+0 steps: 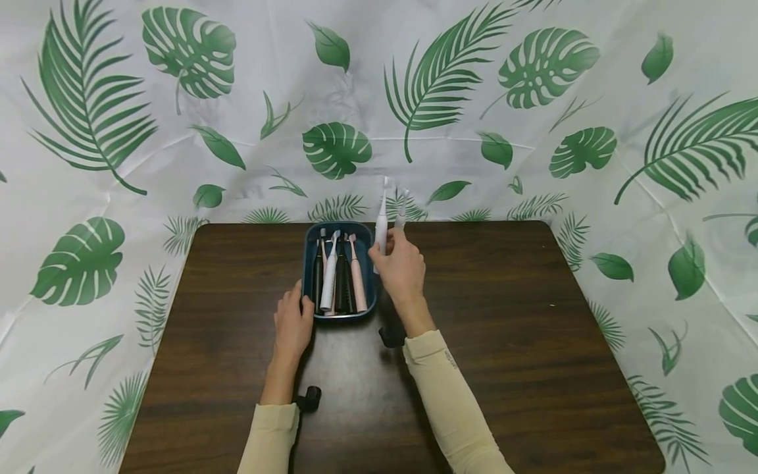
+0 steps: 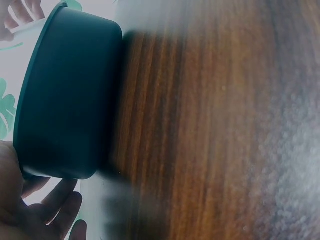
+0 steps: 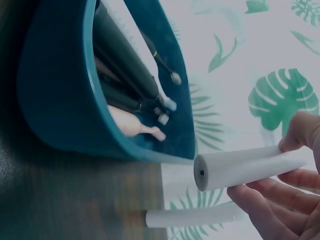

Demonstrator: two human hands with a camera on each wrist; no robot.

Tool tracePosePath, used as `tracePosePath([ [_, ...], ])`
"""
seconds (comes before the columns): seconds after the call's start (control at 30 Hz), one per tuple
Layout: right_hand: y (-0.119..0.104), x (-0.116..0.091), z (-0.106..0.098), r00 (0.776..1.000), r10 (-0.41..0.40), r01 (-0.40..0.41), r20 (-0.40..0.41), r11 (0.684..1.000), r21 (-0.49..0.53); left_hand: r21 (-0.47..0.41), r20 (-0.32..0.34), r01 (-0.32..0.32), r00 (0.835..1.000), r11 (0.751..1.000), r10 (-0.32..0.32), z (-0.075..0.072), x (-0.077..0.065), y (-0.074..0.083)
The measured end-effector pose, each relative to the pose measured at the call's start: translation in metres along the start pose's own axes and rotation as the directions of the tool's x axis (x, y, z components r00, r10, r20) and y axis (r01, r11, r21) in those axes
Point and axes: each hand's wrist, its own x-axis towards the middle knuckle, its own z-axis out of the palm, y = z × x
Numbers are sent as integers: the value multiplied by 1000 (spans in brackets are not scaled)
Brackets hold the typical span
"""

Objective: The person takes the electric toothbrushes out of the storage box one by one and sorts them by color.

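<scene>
A white electric toothbrush stands roughly upright in my right hand, which pinches its handle between thumb and fingers. In the right wrist view its flat base faces the camera, above the table and beside the blue bin. My left hand rests against the bin's near left corner, its fingers loosely bent along the outer wall. Inside the bin lie several electric toothbrushes: a white one, black ones and a pink one.
Another white toothbrush stands on the table just behind the held one, partly hidden by my right hand in the head view. The dark wooden table ends at the back against a leaf-printed sheet.
</scene>
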Motion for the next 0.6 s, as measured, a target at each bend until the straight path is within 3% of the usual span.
tracePosePath([
  [0.6, 36, 6, 5, 996, 66, -64, -65, 997, 36, -25, 0, 8, 1000, 1000, -8, 1, 3, -3],
])
